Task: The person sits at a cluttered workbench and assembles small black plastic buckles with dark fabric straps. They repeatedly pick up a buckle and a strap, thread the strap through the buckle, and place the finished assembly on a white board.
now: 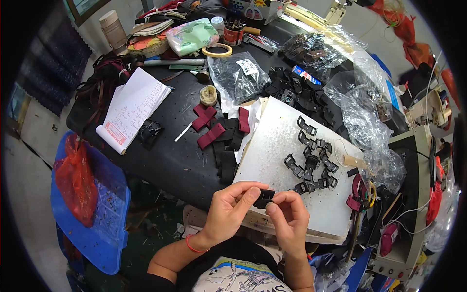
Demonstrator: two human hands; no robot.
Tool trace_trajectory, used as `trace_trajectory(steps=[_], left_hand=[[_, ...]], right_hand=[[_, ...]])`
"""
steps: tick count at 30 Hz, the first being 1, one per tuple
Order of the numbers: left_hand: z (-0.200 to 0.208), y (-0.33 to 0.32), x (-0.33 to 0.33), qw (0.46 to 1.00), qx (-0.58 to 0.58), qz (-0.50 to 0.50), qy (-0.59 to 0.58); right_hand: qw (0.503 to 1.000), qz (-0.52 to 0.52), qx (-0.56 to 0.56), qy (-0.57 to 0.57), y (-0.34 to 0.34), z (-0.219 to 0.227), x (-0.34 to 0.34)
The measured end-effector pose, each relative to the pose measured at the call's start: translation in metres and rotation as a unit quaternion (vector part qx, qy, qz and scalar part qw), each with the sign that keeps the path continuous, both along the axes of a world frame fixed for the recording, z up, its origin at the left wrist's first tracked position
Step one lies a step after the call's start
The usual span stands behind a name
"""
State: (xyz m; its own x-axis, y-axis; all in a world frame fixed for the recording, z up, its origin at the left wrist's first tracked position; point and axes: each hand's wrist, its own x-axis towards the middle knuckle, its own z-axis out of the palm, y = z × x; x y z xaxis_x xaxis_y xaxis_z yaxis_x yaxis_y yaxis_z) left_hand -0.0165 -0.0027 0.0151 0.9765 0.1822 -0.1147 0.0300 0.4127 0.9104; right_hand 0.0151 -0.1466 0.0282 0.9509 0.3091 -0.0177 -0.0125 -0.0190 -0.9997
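Note:
A small black strap piece [265,194] is pinched between my two hands over the near edge of the white board. My left hand [232,208] grips its left side with thumb and forefinger. From the other side, the fingertips of my right hand [290,214] close on its right end. Whether a buckle is fixed to the piece is too small to tell. Just beyond my hands, several black plastic buckles [309,163] lie in a loose cluster on the white board [267,146]. Black strap pieces [226,163] and maroon strap pieces [211,135] lie left of the board.
At the far left lies a notepad [136,104], beside a blue chair [104,233] holding a red bag [75,180]. Clear plastic bags [362,117] and a heap of black straps [296,92] flank the board's far side. A tape roll [217,50] sits farther back.

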Motion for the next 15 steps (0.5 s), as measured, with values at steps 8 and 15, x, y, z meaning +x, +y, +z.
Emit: trace_trajectory(steps=[8,15], left_hand=[[0.016,0.002,-0.002,0.976,0.207,-0.05,-0.044],[0.02,0.016,0.007,0.99,0.097,-0.092,-0.04]], right_hand=[[0.984,-0.03,-0.105,-0.142,0.002,-0.001,0.009],[0.998,0.028,0.046,0.017,-0.005,0.017,0.014]])
